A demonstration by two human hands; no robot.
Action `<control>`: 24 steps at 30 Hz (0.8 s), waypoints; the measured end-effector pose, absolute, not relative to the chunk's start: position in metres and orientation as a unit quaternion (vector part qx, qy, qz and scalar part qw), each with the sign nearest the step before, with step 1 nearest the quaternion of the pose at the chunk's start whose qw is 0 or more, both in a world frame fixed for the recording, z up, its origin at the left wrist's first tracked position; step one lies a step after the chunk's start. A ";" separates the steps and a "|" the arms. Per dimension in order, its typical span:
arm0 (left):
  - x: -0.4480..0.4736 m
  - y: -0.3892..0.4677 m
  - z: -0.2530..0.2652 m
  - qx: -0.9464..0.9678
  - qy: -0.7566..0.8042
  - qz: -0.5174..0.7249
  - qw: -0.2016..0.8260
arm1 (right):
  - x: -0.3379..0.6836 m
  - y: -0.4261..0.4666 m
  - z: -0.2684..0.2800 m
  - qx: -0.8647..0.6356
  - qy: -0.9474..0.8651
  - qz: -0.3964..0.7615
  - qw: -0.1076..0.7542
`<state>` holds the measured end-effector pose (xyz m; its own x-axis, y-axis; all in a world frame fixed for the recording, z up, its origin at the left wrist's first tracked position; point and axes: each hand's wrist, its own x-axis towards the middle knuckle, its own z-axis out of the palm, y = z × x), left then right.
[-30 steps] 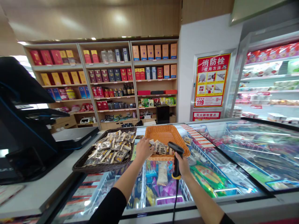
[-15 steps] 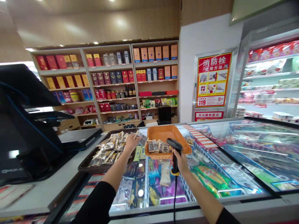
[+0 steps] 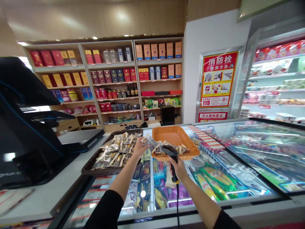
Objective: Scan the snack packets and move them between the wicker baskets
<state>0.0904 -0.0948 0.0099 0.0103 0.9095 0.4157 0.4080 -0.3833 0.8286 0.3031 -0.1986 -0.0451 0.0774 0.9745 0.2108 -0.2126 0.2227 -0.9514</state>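
Observation:
My left hand is closed on a small snack packet, held between the two baskets. My right hand grips a black barcode scanner by its handle, its head turned towards the packet and its cable hanging down in front. Left of my left hand, a dark brown woven basket is heaped with similar snack packets. Behind the scanner sits an orange woven basket with several packets near its front side. The scanner's head covers part of these.
Both baskets rest on the glass top of a chest freezer, with wrapped goods showing beneath. On the left are a flat scale and a black checkout terminal. Shelves of boxes stand behind; a lit refrigerated case is at right.
My left hand has brought the packet slightly right, up to the orange basket's edge. The scanner has moved left and its head is now close to the packet.

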 end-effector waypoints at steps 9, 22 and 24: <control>0.096 -0.099 0.014 0.595 0.467 0.570 0.320 | 0.301 -0.211 -0.037 -0.426 -0.586 0.402 0.560; 0.093 -0.098 0.010 0.618 0.468 0.559 0.293 | 0.296 -0.212 -0.038 -0.403 -0.599 0.411 0.557; 0.092 -0.095 0.007 0.618 0.459 0.568 0.293 | 0.297 -0.212 -0.038 -0.395 -0.606 0.412 0.554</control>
